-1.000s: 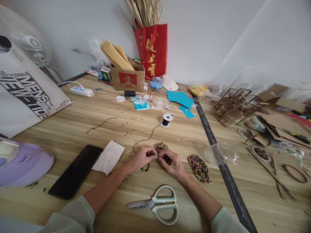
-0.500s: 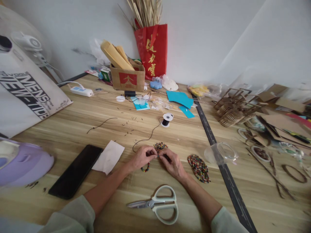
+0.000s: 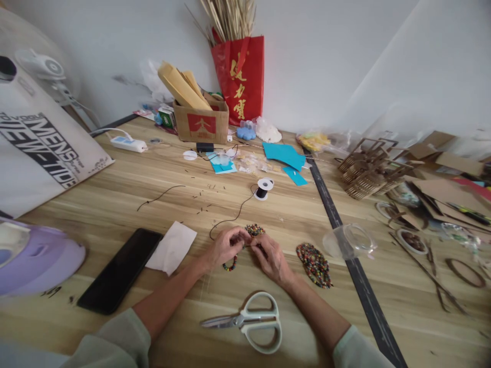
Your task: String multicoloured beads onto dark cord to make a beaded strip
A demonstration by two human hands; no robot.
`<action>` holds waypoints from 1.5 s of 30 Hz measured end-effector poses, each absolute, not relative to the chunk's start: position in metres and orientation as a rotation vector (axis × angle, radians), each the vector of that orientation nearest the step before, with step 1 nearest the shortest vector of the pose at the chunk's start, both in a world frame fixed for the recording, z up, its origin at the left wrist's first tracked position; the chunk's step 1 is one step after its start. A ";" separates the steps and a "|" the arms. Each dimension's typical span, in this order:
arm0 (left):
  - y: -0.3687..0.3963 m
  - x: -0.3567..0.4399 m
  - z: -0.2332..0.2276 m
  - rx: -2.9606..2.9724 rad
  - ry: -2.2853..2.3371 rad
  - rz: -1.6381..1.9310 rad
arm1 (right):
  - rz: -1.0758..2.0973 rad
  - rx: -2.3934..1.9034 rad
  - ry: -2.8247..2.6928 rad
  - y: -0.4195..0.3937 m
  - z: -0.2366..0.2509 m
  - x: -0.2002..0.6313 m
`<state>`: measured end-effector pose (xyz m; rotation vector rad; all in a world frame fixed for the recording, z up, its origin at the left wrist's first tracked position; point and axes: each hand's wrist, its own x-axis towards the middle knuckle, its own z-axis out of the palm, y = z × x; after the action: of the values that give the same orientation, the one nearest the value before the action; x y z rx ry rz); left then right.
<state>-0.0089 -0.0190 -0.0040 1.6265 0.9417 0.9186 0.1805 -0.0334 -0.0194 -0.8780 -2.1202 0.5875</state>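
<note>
My left hand [image 3: 229,246] is closed in a pinch on a string of colourful beads [image 3: 230,265], whose beaded loop hangs below the fingers onto the table. Close beside it, my right hand [image 3: 271,257] pinches what looks like the thin cord of that string; the fingertips hide most of it. A heap of small mixed-colour beads [image 3: 254,230] lies just behind my fingertips. Black cord runs from a white spool [image 3: 264,189] toward my left hand. Right of my right hand lies a coiled pile of strung beads [image 3: 313,266]. Scissors [image 3: 245,322] with pale handles rest in front of my hands.
A black phone [image 3: 119,271] and a white paper [image 3: 172,248] lie on the left, near a purple object [image 3: 46,258]. A clear plastic cup [image 3: 347,242] is at the right. Farther back are blue paper pieces [image 3: 284,156], a cardboard box [image 3: 201,122] and a red bag [image 3: 245,76].
My fingertips, close together before, have separated slightly. The left hand's fingers have lifted and opened a little wider, while the right hand has hardly moved.
</note>
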 end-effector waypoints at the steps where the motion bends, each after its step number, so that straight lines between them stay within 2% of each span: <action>1: -0.019 -0.009 -0.003 1.621 0.935 0.927 | 0.584 -0.871 -2.124 -0.034 -0.019 0.180; 24: -0.017 -0.007 -0.007 1.772 1.078 0.853 | 0.569 -0.860 -2.091 -0.034 -0.012 0.177; 34: -0.015 -0.006 -0.004 1.652 1.102 0.805 | 0.615 -1.071 -1.770 -0.027 -0.005 0.183; 45: -0.011 -0.007 -0.002 1.607 1.153 0.740 | 0.550 -0.968 -1.990 -0.028 -0.004 0.193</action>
<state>-0.0068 -0.0110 -0.0023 1.6066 1.1532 0.7398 0.1935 -0.0281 -0.0036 -0.9683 -1.9897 0.5501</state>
